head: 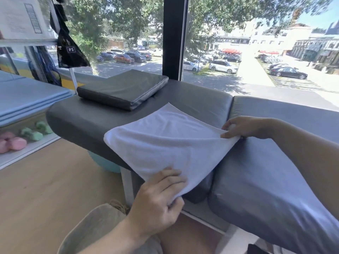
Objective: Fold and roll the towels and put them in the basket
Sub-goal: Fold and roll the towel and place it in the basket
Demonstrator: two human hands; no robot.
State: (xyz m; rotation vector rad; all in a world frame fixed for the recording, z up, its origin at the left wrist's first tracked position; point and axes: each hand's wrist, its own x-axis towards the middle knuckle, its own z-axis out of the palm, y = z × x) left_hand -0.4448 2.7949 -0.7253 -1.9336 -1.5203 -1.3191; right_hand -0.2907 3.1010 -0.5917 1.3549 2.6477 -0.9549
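A white towel (pixel 165 142) lies spread over the dark grey padded bench (pixel 88 118), folded over on itself. My left hand (pixel 157 202) pinches its near corner, which hangs off the bench's front edge. My right hand (pixel 244 127) pinches the right corner and lifts it slightly above the cushion. A grey fabric basket (pixel 91 230) sits on the floor at the bottom of the view, below my left forearm; its inside is mostly hidden.
A dark square cushion (pixel 124 88) rests on the bench behind the towel. A second bench cushion (pixel 275 180) extends to the right. Large windows stand behind. Stacked blue mats (pixel 27 99) and pink and green dumbbells (pixel 23 138) lie at left, beside wooden floor (pixel 45 180).
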